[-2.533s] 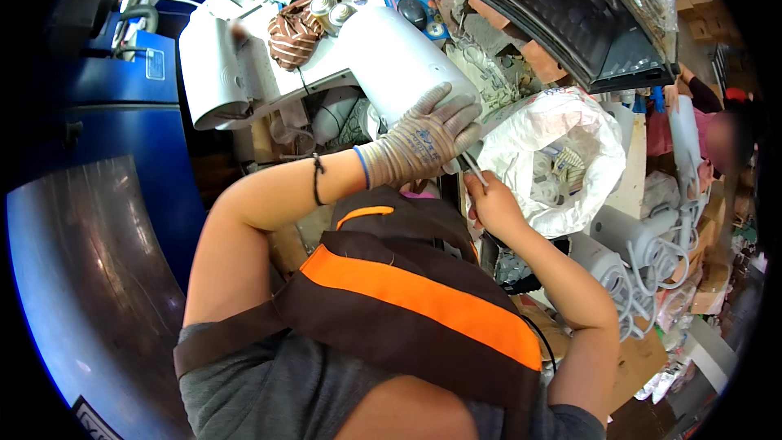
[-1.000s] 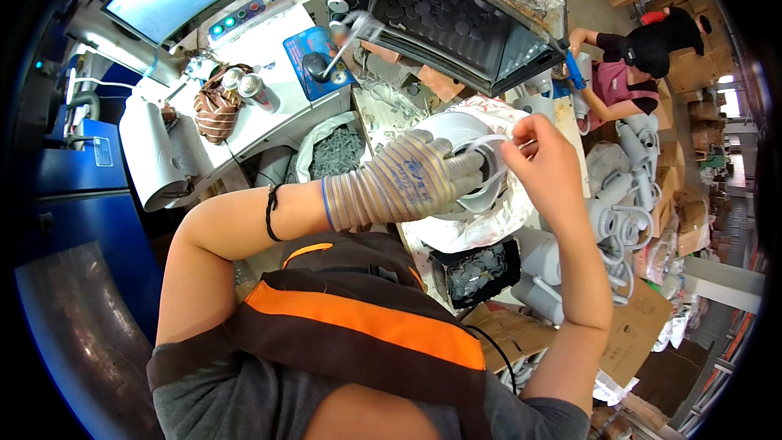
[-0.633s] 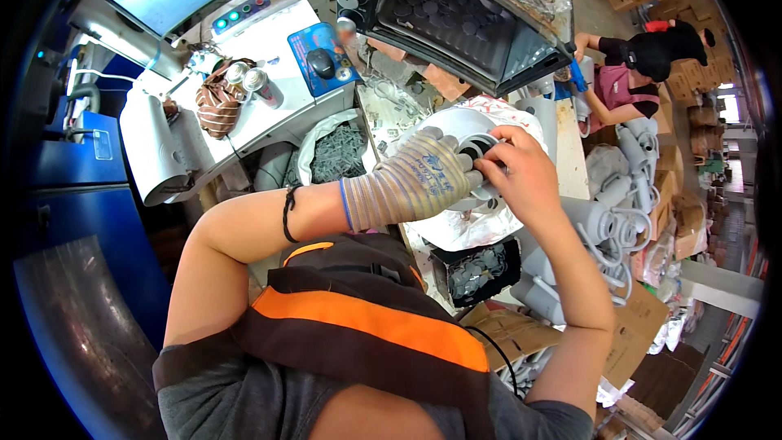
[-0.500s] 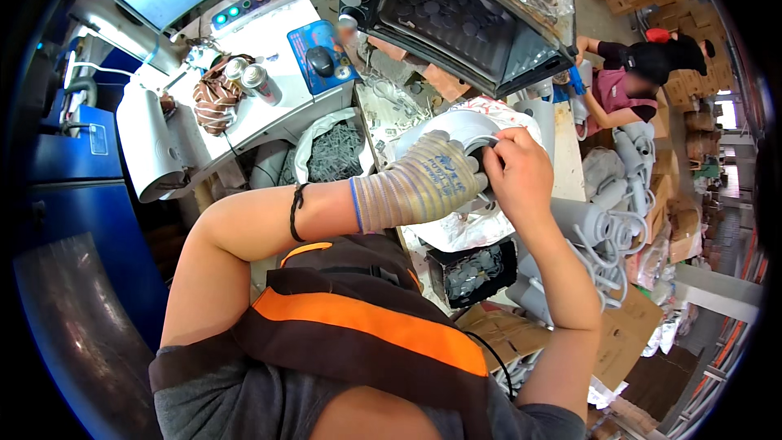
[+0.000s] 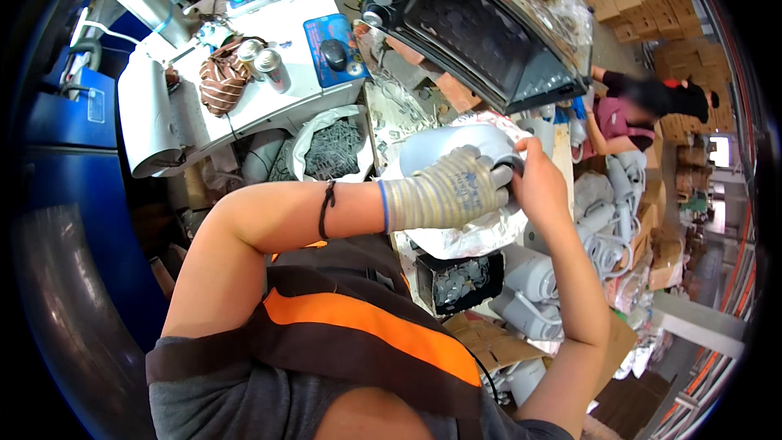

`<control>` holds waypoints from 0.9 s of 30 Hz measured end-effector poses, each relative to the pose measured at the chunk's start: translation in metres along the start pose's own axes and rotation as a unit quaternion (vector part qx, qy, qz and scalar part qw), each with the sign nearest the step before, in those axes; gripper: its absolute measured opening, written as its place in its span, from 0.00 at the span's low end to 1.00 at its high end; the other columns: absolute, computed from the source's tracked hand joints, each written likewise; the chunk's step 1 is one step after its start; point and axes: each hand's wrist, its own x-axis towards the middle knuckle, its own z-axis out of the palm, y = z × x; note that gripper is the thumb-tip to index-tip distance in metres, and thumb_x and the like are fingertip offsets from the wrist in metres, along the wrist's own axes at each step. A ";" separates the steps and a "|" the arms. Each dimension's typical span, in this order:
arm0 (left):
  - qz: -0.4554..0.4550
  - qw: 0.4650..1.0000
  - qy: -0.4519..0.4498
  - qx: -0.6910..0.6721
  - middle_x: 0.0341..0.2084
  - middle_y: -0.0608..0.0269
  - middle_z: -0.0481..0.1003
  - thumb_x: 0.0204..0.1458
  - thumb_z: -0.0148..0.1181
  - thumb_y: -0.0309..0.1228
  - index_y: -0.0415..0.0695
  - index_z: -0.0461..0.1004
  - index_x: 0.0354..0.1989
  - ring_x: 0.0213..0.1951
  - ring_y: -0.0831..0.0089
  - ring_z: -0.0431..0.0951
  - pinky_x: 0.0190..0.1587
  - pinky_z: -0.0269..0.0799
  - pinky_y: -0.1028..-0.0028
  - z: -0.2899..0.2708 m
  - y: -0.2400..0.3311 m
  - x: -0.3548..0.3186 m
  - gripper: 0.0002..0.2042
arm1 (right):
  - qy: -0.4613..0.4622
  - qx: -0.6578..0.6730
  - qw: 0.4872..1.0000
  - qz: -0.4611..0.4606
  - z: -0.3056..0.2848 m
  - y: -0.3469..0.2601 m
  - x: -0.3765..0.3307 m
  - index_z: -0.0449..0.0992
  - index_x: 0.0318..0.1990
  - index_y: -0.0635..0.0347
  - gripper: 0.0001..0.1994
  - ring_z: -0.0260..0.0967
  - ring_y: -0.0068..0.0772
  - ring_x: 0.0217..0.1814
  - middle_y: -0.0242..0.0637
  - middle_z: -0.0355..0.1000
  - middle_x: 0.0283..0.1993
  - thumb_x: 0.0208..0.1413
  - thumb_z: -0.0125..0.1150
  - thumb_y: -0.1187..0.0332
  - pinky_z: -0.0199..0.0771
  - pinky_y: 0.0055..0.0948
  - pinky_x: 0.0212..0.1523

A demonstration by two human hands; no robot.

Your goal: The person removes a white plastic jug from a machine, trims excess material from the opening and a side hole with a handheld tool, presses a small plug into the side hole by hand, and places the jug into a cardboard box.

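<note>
A light grey plastic vessel (image 5: 436, 149) lies on its side in front of me, on crumpled white plastic sheeting (image 5: 460, 236). My left hand (image 5: 456, 189), in a striped knitted glove, is wrapped round its right end, beside a dark ring-shaped opening. At that same end my bare right hand (image 5: 540, 183) pinches the rim, with thumb and fingers closed together. Any small piece between the right fingertips is too hidden to make out. Below the sheeting stands a black box (image 5: 417, 277) holding grey flat pieces.
A toaster oven (image 5: 383, 20) with dark discs inside stands beyond the vessel. On the left is a white desk (image 5: 318, 106) with a mouse (image 5: 332, 55) and cans. A white sack (image 5: 358, 118) holds grey parts. Grey vessels (image 5: 529, 273) crowd the right; a co-worker (image 5: 619, 118) is farther off.
The vessel has turned, so more of its smooth side shows. Both hands keep their grip on its right end. The whole view has shifted slightly.
</note>
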 end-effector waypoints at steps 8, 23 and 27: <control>-0.422 0.878 0.217 -0.059 0.38 0.49 0.72 0.36 0.68 0.51 0.38 0.77 0.25 0.40 0.53 0.72 0.44 0.69 0.63 -0.053 -0.078 -0.109 0.24 | -0.009 0.420 0.907 -0.024 0.050 -0.010 0.171 0.77 0.36 0.61 0.08 0.65 0.16 0.25 0.26 0.70 0.24 0.54 0.58 0.66 0.65 0.20 0.28; -0.475 0.755 0.339 -0.299 0.42 0.52 0.72 0.49 0.56 0.37 0.39 0.71 0.45 0.45 0.64 0.72 0.48 0.67 0.70 -0.173 -0.134 -0.245 0.18 | 0.028 0.605 0.795 0.038 0.146 -0.010 0.289 0.77 0.35 0.63 0.08 0.71 0.14 0.27 0.30 0.76 0.30 0.58 0.57 0.68 0.65 0.14 0.23; -0.411 0.798 0.283 -0.338 0.40 0.56 0.73 0.54 0.54 0.45 0.36 0.70 0.45 0.43 0.72 0.73 0.47 0.69 0.74 -0.175 -0.173 -0.216 0.22 | 0.023 0.565 0.821 0.074 0.149 0.024 0.264 0.76 0.36 0.64 0.09 0.72 0.17 0.26 0.32 0.76 0.29 0.58 0.56 0.67 0.67 0.16 0.23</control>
